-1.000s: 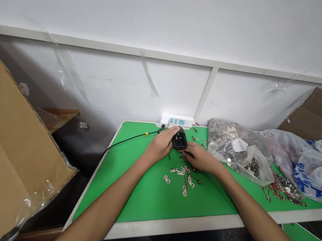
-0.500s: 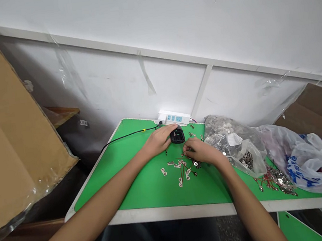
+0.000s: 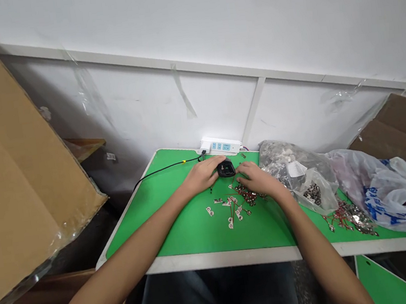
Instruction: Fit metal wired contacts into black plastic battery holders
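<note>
A small black device (image 3: pixel 226 169) stands on the green table (image 3: pixel 182 223) near its far edge, with a black cable (image 3: pixel 161 172) running off to the left. My left hand (image 3: pixel 206 175) grips the device's left side. My right hand (image 3: pixel 256 177) reaches toward its right side, fingertips close to it, and whether they pinch a small part is too small to tell. Several small metal parts with red wires (image 3: pixel 234 207) lie scattered just in front of both hands.
A white power strip (image 3: pixel 221 145) sits at the table's far edge. Clear plastic bags of metal parts (image 3: pixel 298 175) and a white-and-blue bag (image 3: pixel 389 193) lie to the right, with a loose pile of wired parts (image 3: pixel 348 218). A large cardboard sheet (image 3: pixel 14 185) leans at left.
My right hand moved up from the scattered parts toward the black device. The left hand stayed on the device. The camera view shifted slightly.
</note>
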A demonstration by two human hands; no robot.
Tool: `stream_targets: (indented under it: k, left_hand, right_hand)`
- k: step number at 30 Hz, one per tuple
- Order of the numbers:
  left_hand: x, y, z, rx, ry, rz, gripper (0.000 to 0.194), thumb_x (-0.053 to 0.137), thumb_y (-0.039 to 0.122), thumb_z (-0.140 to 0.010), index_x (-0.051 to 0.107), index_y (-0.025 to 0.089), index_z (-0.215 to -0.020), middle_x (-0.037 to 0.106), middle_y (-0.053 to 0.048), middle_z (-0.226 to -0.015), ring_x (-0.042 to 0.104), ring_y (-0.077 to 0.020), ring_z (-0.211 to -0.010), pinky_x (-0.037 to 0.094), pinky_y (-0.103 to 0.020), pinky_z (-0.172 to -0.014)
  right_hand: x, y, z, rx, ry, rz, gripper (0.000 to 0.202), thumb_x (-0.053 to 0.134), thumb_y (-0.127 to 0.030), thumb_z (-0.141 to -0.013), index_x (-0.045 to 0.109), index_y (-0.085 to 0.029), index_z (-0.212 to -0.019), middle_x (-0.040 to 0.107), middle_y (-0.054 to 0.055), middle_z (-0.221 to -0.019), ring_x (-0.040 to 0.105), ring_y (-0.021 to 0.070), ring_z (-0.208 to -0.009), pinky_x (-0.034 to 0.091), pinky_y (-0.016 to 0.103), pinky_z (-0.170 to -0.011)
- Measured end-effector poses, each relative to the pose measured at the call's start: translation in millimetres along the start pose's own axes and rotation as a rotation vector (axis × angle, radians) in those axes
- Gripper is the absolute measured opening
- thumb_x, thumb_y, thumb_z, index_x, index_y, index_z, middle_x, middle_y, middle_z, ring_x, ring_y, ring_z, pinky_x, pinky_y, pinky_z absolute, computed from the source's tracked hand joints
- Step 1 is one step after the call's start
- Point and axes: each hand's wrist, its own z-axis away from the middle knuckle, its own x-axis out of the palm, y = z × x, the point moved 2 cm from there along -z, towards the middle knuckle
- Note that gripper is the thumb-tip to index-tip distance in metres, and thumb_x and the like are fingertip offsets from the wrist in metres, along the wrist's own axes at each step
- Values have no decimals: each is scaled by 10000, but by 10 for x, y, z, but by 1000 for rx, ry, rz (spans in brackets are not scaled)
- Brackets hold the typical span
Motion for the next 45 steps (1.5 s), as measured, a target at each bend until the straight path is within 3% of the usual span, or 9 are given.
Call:
stream_targets:
  k: [5, 12, 18, 23, 26, 29, 31, 37, 45]
  left_hand:
    - [8, 0, 6, -41, -26, 5, 520, 563, 190, -993, 543, 193, -1513, 657, -125, -1475, 636, -245, -1382, 546, -458, -1173]
    - [8, 42, -1, -51, -76, -33, 534, 545, 188, -986, 536, 173, -1520, 641, -128, -1498, 619, -249, -1404, 527, -448, -1190]
    - [-51, 6, 57, -196, 67, -124, 536, 548, 215, -999, 522, 192, -1534, 622, -120, -1523, 600, -261, -1425, 502, -461, -1210]
    - [-108, 38, 50, -225, 111, -119, 506, 586, 283, -1011, 556, 198, -1509, 662, -122, -1469, 639, -274, -1360, 522, -466, -1170]
    - [-103, 117, -2, -270, 211, -61, 434, 643, 363, -1006, 646, 219, -1416, 728, -103, -1362, 671, -287, -1261, 531, -494, -1127]
    - [-57, 178, -31, -473, 391, 103, 410, 694, 475, -983, 721, 218, -1301, 768, -100, -1260, 698, -289, -1168, 548, -486, -1074]
    - [4, 193, -31, -613, 443, 276, 442, 711, 532, -961, 741, 195, -1245, 786, -110, -1196, 726, -285, -1101, 572, -455, -1014]
    - [130, 174, -34, -728, 459, 570, 524, 760, 573, -899, 745, 149, -1207, 790, -132, -1198, 743, -293, -1106, 582, -399, -955]
    - [162, 190, -48, -766, 368, 493, 530, 738, 606, -891, 772, 158, -1172, 806, -96, -1086, 739, -263, -921, 577, -342, -785]
  right_hand:
    - [53, 73, -28, 8, 9, 15, 205, 639, -177, -991, 727, -212, -1172, 679, 92, -1150, 608, 260, -1103, 490, 464, -1042]
    - [131, 15, -61, 26, -43, 9, 106, 681, -281, -983, 706, -182, -954, 656, 114, -1141, 585, 285, -1115, 494, 484, -1040]
    - [209, -38, -69, -5, 68, -21, 118, 574, -238, -1019, 644, -175, -947, 642, 136, -1084, 572, 268, -1052, 499, 445, -1013]
    - [5, -122, -68, 94, 243, -221, 163, 452, -328, -1074, 551, -216, -1006, 643, 61, -949, 617, 225, -864, 511, 371, -798]
    - [-87, -203, -64, 106, 352, -487, 179, 522, -397, -1051, 532, -229, -1112, 666, 8, -872, 681, 203, -790, 527, 346, -754]
    - [-81, -286, -74, 112, 426, -710, 336, 625, -447, -1000, 510, -233, -1232, 717, -3, -875, 752, 210, -828, 568, 361, -809]
    - [-42, -326, -87, 126, 444, -769, 387, 662, -459, -976, 515, -230, -1252, 743, 6, -889, 770, 215, -845, 580, 370, -826]
    - [68, -355, -116, 145, 486, -805, 410, 685, -471, -956, 526, -229, -1246, 757, 9, -869, 776, 216, -820, 593, 368, -807]
    - [118, -328, -114, 176, 509, -746, 434, 680, -473, -961, 506, -237, -1281, 765, 17, -881, 790, 232, -818, 601, 385, -816]
